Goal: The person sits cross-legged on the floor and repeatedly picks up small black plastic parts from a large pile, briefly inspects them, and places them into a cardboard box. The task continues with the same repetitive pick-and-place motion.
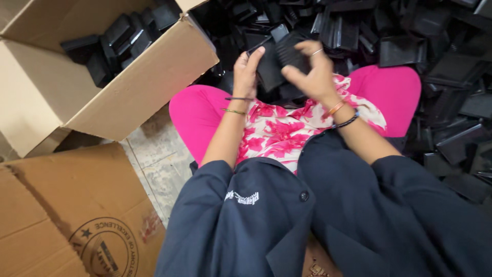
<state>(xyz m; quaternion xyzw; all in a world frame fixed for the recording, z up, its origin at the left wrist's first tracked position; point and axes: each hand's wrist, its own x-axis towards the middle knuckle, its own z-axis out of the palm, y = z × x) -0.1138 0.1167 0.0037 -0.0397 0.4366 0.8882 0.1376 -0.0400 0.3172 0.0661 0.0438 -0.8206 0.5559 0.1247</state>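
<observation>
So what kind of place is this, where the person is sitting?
Probably a small factory or packing workshop. A big heap of black plastic parts covers the floor, an open cardboard box holds more of them, and the left hand and right hand hold one part.

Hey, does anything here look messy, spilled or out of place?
Yes. Black plastic parts lie in a loose heap on the floor around the person's knees, not stacked. The cardboard box beside them is tipped, flaps splayed, parts jumbled inside. The left hand and right hand hold one black part between them.
</observation>
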